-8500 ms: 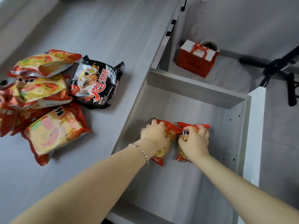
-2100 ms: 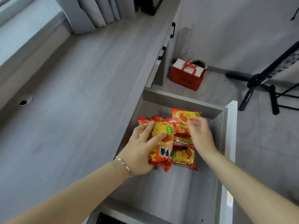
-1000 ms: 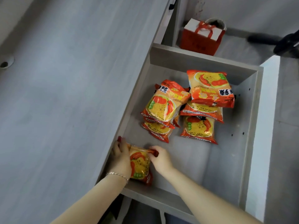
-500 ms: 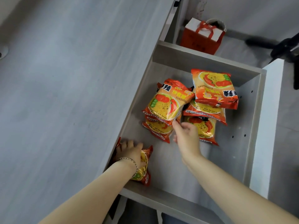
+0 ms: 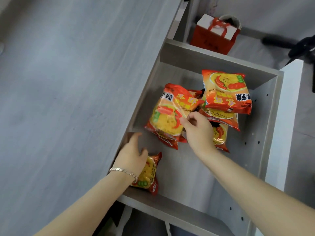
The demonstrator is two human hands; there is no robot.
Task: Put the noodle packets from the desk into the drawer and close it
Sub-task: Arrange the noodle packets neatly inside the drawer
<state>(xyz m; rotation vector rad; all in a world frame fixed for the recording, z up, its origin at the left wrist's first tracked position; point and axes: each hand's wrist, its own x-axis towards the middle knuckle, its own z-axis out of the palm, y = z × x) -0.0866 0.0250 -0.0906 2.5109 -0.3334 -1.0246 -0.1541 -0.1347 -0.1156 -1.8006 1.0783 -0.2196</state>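
Right hand (image 5: 198, 132) has lifted one noodle packet (image 5: 172, 113), pinched in its grip; left hand (image 5: 132, 155) rests open on another packet (image 5: 148, 176)

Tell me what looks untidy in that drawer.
The noodle packets in the drawer lie in a loose, tilted heap, overlapping at different angles rather than flat. The right hand lifts the edge of one. A lone packet sits apart at the near left corner, under the left hand.
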